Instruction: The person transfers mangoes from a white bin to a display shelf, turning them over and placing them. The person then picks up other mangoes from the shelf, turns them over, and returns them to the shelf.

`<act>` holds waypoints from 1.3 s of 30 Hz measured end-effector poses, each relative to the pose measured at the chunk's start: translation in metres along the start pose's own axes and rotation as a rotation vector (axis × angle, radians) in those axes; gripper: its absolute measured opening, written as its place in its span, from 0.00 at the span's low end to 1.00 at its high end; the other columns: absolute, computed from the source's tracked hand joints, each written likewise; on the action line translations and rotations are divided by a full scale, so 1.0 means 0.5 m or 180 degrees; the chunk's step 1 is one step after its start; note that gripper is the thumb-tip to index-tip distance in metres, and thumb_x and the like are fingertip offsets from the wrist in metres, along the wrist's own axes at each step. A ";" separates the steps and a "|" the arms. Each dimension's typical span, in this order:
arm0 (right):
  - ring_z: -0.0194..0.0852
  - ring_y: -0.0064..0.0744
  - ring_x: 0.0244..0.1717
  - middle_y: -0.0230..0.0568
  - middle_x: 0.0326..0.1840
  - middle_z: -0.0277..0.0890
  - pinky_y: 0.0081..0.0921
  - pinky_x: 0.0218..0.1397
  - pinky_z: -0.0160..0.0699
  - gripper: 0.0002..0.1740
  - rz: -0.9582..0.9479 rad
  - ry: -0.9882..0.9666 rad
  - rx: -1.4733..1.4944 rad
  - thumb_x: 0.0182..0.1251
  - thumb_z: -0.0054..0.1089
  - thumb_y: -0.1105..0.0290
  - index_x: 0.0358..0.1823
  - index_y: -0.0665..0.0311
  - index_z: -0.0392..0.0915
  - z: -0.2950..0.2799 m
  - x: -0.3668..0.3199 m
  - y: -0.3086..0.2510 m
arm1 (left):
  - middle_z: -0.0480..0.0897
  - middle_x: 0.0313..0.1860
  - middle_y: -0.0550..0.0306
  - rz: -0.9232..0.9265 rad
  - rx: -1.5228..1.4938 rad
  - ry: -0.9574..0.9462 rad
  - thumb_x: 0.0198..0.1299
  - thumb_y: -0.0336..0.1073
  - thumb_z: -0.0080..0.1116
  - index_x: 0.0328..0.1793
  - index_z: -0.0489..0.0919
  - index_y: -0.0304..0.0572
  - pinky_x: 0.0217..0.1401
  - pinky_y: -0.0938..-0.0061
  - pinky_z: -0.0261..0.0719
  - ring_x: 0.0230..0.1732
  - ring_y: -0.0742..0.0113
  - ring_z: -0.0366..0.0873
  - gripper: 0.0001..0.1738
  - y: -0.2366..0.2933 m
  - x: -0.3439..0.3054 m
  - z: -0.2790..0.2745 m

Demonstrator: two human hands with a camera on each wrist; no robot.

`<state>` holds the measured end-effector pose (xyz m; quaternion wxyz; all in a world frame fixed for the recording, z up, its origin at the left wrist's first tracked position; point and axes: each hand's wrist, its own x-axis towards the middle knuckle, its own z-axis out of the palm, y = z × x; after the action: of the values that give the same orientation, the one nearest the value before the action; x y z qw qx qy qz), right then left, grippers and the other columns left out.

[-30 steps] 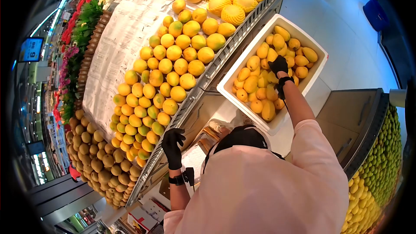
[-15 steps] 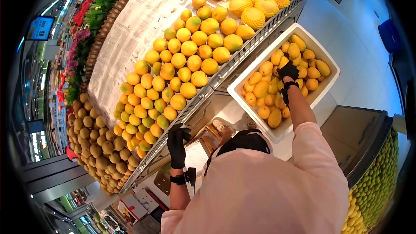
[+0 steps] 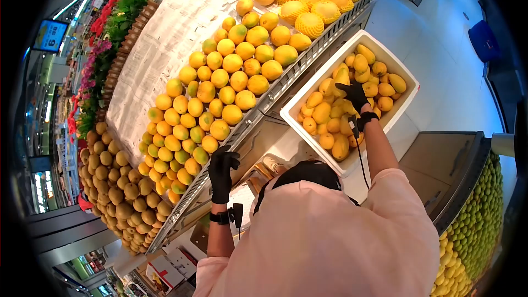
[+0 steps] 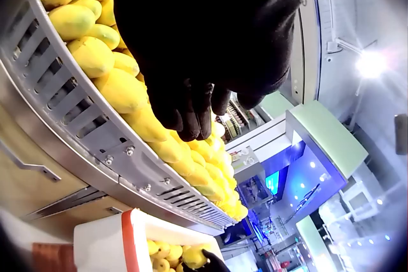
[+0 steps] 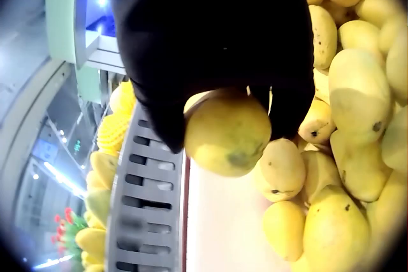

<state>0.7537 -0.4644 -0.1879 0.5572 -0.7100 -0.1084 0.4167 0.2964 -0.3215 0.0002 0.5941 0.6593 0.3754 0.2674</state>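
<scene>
In the head view, my black-gloved right hand (image 3: 355,94) is over the white foam box (image 3: 313,144), among the yellow mangoes in it. The right wrist view shows that hand gripping a mango (image 5: 227,137), thumb on one side and fingers on the other; the fruit has a greenish-brown mark at its lower end. More mangoes (image 5: 360,90) lie beside it in the box. My left hand (image 3: 223,173), also gloved in black, hangs loosely curled with nothing in it, close to the grey slatted edge (image 3: 239,135) of the fruit display. In the left wrist view its fingers overlap the displayed mangoes (image 4: 121,90).
Rows of mangoes (image 3: 220,78) slope up the display over a pale paper sheet (image 3: 148,71). Net-wrapped yellow fruit (image 3: 309,24) sits at the top, brown round fruit (image 3: 118,187) at the lower left. A stand of green fruit (image 3: 484,214) is at the right.
My right hand has lifted a little and turned, its fingers now pointing left toward the display. The left hand stays by the display edge. The head view has shifted slightly.
</scene>
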 end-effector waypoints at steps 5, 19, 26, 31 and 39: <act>0.75 0.32 0.56 0.38 0.56 0.74 0.30 0.56 0.80 0.28 -0.0147 -0.1399 0.2052 0.66 0.63 0.63 0.64 0.64 0.67 0.032 -0.158 -0.089 | 0.83 0.39 0.52 -0.0079 -0.0078 -0.0140 0.71 0.32 0.48 0.55 0.73 0.34 0.36 0.78 0.74 0.33 0.72 0.76 0.12 -0.009 0.025 0.021; 0.68 0.36 0.65 0.44 0.64 0.69 0.32 0.70 0.66 0.33 -0.0336 -0.2090 0.2241 0.66 0.60 0.67 0.70 0.71 0.60 0.107 -0.315 -0.164 | 0.83 0.42 0.57 -0.0194 0.0160 -0.0641 0.67 0.31 0.55 0.54 0.77 0.34 0.46 0.79 0.77 0.41 0.73 0.79 0.12 0.046 0.100 0.098; 0.75 0.30 0.55 0.43 0.57 0.75 0.26 0.58 0.74 0.38 -0.1012 -0.1297 -0.0023 0.57 0.71 0.60 0.65 0.70 0.66 0.234 -0.343 -0.238 | 0.82 0.48 0.52 -0.0519 -0.0781 -0.0829 0.67 0.32 0.55 0.62 0.74 0.33 0.48 0.75 0.81 0.44 0.69 0.81 0.19 0.051 0.108 0.164; 0.76 0.38 0.55 0.49 0.57 0.75 0.29 0.59 0.75 0.44 -0.1243 -0.0811 -0.0661 0.52 0.74 0.55 0.67 0.66 0.65 0.305 -0.350 -0.220 | 0.82 0.46 0.53 -0.0340 -0.0217 -0.0607 0.66 0.36 0.58 0.62 0.74 0.33 0.47 0.76 0.80 0.43 0.71 0.81 0.21 0.059 0.100 0.192; 0.79 0.26 0.43 0.42 0.53 0.77 0.23 0.49 0.79 0.35 -0.1377 -0.1324 -0.0171 0.59 0.68 0.68 0.68 0.63 0.66 0.294 -0.366 -0.238 | 0.80 0.52 0.51 -0.0657 -0.0596 -0.0400 0.66 0.40 0.59 0.64 0.71 0.30 0.51 0.75 0.79 0.49 0.69 0.80 0.26 0.065 0.110 0.162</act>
<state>0.5710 -0.4322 -0.0016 0.5799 -0.5843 -0.3799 0.4219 0.3984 -0.3244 0.0149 0.6997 0.5744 0.3766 0.1969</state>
